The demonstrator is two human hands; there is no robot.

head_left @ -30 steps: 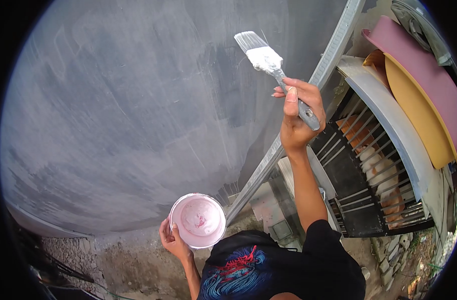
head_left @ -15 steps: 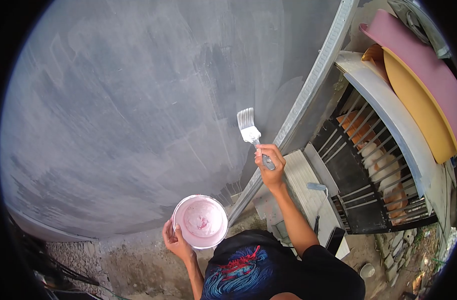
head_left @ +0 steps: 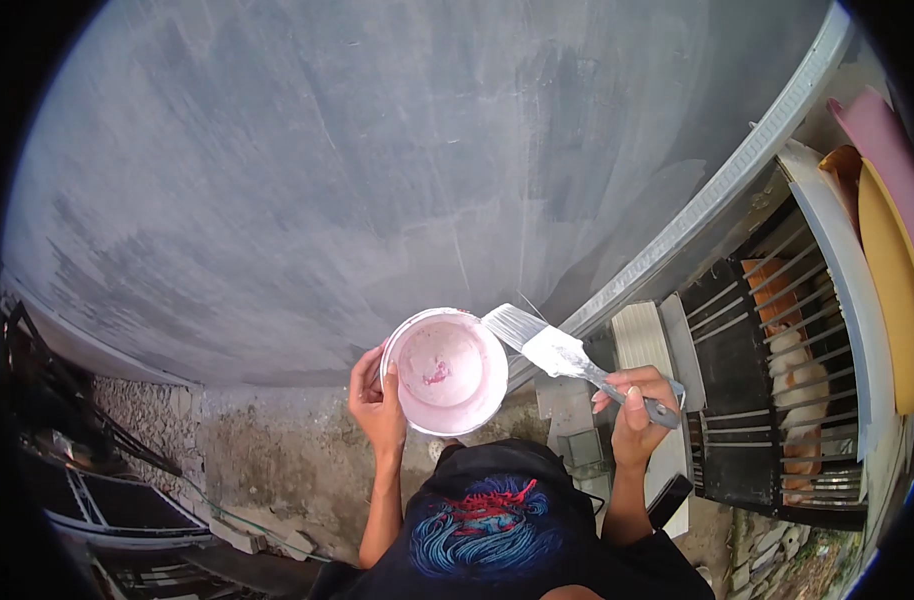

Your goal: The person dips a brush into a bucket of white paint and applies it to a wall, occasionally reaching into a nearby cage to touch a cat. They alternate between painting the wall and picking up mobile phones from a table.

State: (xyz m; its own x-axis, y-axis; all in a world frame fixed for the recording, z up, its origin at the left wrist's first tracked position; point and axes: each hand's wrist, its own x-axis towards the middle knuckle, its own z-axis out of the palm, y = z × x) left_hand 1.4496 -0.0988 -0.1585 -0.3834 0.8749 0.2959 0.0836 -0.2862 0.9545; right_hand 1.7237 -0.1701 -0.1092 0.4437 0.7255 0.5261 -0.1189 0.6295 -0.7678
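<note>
Pink paint cup (head_left: 445, 372) sits gripped at its rim by my left hand (head_left: 377, 402). My right hand (head_left: 637, 415) is closed around the paintbrush (head_left: 552, 348) handle, bristles just beside the cup's rim. Grey wall (head_left: 377, 160) rises ahead.

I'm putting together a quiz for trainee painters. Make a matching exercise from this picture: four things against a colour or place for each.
Things:
1 paintbrush
2 paint tub
3 wall
4 board

Descriptions:
a grey and streaky
b pink, held in the left hand
c yellow, at the far right
d held in the right hand, bristles at the tub's rim

Pairs: 1-d, 2-b, 3-a, 4-c.
</note>
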